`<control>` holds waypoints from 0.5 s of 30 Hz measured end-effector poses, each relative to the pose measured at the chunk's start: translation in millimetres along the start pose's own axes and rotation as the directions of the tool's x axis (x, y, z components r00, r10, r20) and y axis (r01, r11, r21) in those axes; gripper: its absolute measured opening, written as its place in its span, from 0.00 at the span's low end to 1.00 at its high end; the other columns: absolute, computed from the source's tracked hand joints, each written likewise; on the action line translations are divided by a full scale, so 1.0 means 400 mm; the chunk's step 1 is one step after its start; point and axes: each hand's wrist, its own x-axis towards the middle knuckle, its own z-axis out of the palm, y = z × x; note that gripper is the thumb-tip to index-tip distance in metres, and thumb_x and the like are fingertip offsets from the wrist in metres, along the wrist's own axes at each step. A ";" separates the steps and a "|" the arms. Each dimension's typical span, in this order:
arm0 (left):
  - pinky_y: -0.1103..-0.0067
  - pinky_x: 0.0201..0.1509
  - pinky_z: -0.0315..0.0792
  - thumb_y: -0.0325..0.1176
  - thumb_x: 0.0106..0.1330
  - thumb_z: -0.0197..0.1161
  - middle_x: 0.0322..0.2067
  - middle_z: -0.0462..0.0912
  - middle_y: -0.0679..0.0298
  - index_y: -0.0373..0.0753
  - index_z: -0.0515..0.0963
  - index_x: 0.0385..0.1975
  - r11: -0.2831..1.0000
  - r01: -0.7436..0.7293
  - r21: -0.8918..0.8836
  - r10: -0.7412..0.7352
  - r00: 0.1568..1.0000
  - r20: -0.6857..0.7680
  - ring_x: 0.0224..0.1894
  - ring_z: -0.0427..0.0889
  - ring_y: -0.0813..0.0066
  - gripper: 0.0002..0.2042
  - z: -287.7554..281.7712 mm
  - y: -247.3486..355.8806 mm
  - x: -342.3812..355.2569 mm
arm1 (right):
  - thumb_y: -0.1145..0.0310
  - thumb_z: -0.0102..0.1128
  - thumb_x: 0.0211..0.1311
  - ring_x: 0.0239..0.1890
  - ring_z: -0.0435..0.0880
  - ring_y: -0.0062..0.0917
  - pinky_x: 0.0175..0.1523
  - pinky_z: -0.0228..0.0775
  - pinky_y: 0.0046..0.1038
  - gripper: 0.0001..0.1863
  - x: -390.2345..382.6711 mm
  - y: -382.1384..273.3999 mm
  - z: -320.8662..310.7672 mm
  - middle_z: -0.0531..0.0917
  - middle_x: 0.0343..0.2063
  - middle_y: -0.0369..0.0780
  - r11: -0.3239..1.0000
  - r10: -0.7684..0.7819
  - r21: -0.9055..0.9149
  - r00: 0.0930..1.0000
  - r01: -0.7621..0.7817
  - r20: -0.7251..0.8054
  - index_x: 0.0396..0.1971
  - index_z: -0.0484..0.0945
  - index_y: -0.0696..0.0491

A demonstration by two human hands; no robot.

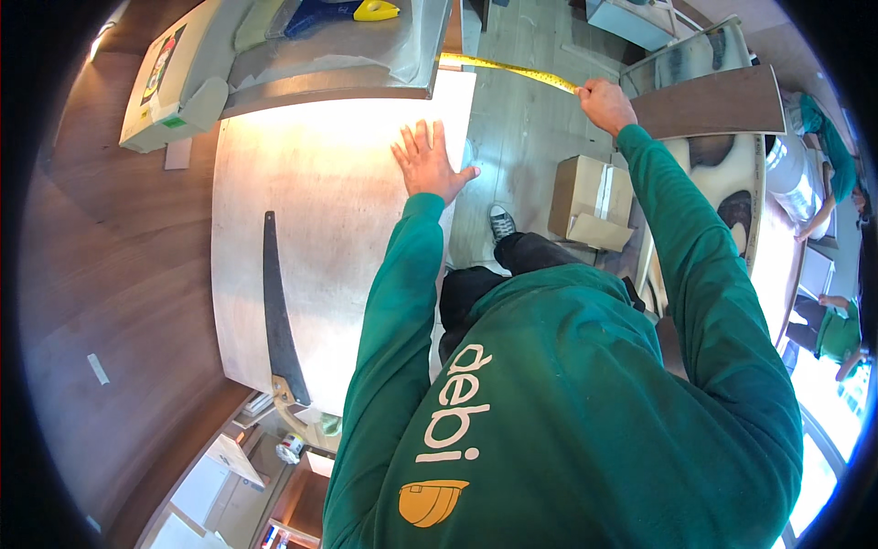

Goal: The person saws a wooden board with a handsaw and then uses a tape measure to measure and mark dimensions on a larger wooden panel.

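My left hand (430, 163) rests with spread fingers on a pale wooden board (320, 238), near its far right edge. My right hand (605, 108), out at the upper right, is closed round the end of an extended yellow tape measure (508, 67); whether the case or tip is inside my fingers is hidden. The tape runs leftward to the wooden shelf (329, 89) above the board, where its far end is out of sight. A handsaw (279, 302) lies lengthwise on the board, left of my left arm, handle toward me.
A pale box (169, 82) and blue-and-yellow tool (338, 16) sit at the top left. A cardboard box (572, 197) is on the floor (508, 128). A curved brown panel (704, 101) lies at the right, beyond which two people (832, 156) (834, 329) in green are visible.
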 end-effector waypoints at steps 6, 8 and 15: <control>0.42 0.79 0.32 0.63 0.47 0.77 0.77 0.49 0.46 0.41 0.56 0.77 1.000 0.020 -0.007 -0.020 1.000 0.018 0.80 0.38 0.36 0.59 0.000 -0.005 0.001 | 0.54 0.53 0.70 0.47 0.85 0.51 0.57 0.77 0.48 0.19 -0.018 -0.034 -0.027 0.87 0.43 0.51 1.000 -0.001 -0.004 1.000 0.001 0.022 0.43 0.87 0.51; 0.42 0.79 0.33 0.63 0.47 0.77 0.77 0.50 0.46 0.42 0.56 0.77 1.000 0.028 -0.003 -0.028 0.999 0.024 0.80 0.39 0.37 0.59 -0.003 -0.001 0.001 | 0.55 0.53 0.70 0.47 0.85 0.51 0.56 0.76 0.48 0.19 -0.017 -0.031 -0.032 0.87 0.43 0.51 1.000 -0.025 -0.004 0.999 0.025 0.029 0.42 0.87 0.52; 0.44 0.80 0.35 0.62 0.46 0.78 0.76 0.53 0.47 0.42 0.56 0.77 0.999 0.037 0.000 -0.037 0.999 0.004 0.80 0.42 0.39 0.59 -0.004 -0.005 -0.002 | 0.56 0.54 0.70 0.46 0.85 0.52 0.55 0.77 0.49 0.19 -0.016 -0.044 -0.045 0.87 0.42 0.52 0.998 -0.056 -0.023 0.998 0.057 0.037 0.41 0.87 0.54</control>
